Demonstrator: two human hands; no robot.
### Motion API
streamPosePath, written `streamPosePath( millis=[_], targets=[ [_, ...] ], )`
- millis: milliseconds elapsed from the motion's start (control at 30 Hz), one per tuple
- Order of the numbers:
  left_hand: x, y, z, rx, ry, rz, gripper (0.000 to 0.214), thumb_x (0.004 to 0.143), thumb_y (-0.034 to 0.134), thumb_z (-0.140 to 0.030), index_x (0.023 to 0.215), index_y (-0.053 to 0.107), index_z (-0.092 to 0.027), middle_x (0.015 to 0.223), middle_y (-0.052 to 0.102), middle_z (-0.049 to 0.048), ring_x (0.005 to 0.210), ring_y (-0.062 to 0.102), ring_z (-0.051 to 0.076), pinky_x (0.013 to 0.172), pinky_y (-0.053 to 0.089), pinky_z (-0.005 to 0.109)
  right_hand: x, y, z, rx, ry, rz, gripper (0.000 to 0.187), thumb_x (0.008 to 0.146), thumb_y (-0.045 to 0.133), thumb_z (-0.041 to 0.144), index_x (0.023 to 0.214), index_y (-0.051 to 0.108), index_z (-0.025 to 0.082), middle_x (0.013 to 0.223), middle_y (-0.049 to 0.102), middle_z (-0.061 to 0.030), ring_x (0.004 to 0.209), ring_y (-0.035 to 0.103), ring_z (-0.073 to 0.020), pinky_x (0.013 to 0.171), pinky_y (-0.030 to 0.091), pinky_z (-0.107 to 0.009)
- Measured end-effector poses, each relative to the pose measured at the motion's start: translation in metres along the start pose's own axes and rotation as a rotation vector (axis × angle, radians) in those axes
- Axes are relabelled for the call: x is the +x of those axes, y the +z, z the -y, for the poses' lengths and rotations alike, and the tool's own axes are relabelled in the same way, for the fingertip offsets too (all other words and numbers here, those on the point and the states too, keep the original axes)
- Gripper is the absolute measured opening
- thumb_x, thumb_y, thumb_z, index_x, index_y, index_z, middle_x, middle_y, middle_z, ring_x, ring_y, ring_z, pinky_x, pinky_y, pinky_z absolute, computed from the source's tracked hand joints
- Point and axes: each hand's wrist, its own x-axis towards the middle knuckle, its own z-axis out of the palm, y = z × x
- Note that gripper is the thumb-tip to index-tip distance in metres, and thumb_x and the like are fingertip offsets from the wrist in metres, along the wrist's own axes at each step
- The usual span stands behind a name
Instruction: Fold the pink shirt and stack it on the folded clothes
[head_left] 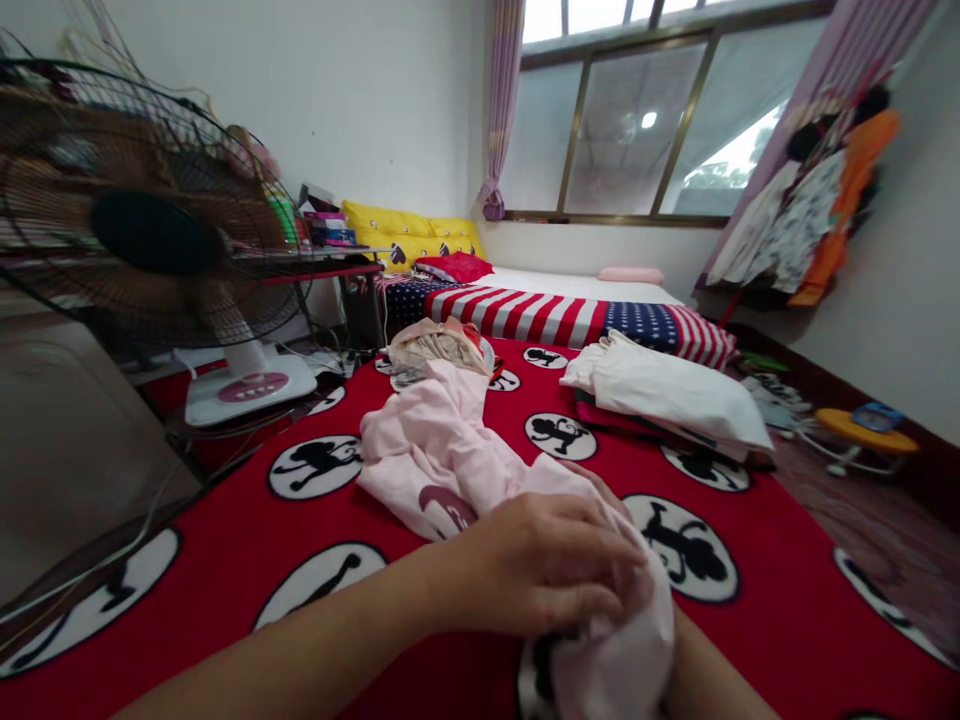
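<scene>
A pale pink garment (472, 445) with a dark pink print lies bunched along the red bedspread (480, 660), its near end gathered under my hands. My left hand (544, 565) reaches across from the lower left, its fingers curled and closed on the pink cloth. From the lower right comes my right forearm (709, 670), which passes under the near end of the garment. Cloth covers most of my right hand, so its fingers do not show. Beyond the garment's far end sits a heap of beige and other clothes (439, 345).
A folded white cloth stack (667, 390) lies at the right on the bedspread. A standing fan (157, 235) is at the left. Behind is another bed with a striped, starred cover (540, 312). Clothes (817, 200) hang by the window; a small stool (855, 430) stands on the floor.
</scene>
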Motion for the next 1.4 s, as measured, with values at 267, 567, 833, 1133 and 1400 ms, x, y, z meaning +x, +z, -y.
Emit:
streamPosePath(
  millis=[267, 567, 833, 1133, 1400],
  targets=[
    [-0.022, -0.068, 0.071, 0.801, -0.412, -0.402, 0.041, 0.08, 0.066, -0.023, 0.121, 0.064, -0.021, 0.131, 0.059, 0.0118, 0.122, 0.053, 0.028, 0.105, 0.038, 0.042, 0.007, -0.026, 0.005, 0.232, 0.264, 0.093, 0.054, 0.067, 0.072, 0.063, 0.1, 0.071, 0.019, 0.097, 0.074, -0.0101, 0.09, 0.068, -0.0259, 0.081, 0.052, -0.038],
    [-0.069, -0.12, 0.123, 0.842, -1.109, -0.399, 0.063, 0.073, 0.059, -0.068, 0.107, 0.07, -0.016, 0.103, 0.07, 0.0207, 0.1, 0.064, 0.041, 0.076, 0.048, 0.04, -0.006, -0.052, 0.049, -0.128, 0.202, 0.293, 0.051, 0.072, 0.072, 0.053, 0.112, 0.068, 0.022, 0.11, 0.07, -0.0077, 0.093, 0.066, -0.0244, 0.075, 0.051, -0.031],
    [-0.051, -0.123, 0.112, -0.134, -0.504, -1.103, 0.051, 0.064, 0.074, -0.059, 0.085, 0.073, -0.013, 0.074, 0.071, 0.0051, 0.068, 0.064, 0.02, 0.06, 0.047, 0.026, 0.0, -0.069, 0.047, -0.093, 0.279, 0.065, 0.03, 0.068, 0.075, 0.045, 0.077, 0.071, 0.017, 0.068, 0.066, -0.0008, 0.059, 0.056, -0.0142, 0.052, 0.041, -0.024],
    [-0.033, -0.111, 0.085, -0.599, -0.343, -1.04, 0.04, 0.06, 0.084, -0.045, 0.08, 0.069, -0.015, 0.065, 0.066, 0.0018, 0.058, 0.06, 0.016, 0.052, 0.047, 0.023, 0.005, -0.11, 0.038, -0.68, -0.038, -0.725, 0.028, 0.077, 0.062, 0.034, 0.1, 0.071, 0.02, 0.101, 0.069, -0.0124, 0.089, 0.063, -0.0244, 0.081, 0.047, -0.04],
    [-0.011, -0.062, 0.012, -0.462, -0.264, -0.383, 0.031, 0.075, 0.074, -0.045, 0.08, 0.075, -0.015, 0.08, 0.07, 0.0045, 0.071, 0.064, 0.017, 0.058, 0.048, 0.021, -0.014, -0.017, 0.05, -0.172, -0.058, 0.036, 0.083, 0.072, 0.072, 0.032, 0.146, 0.035, 0.03, 0.135, 0.055, -0.0106, 0.087, 0.066, -0.0193, 0.067, 0.055, -0.032]
  ],
)
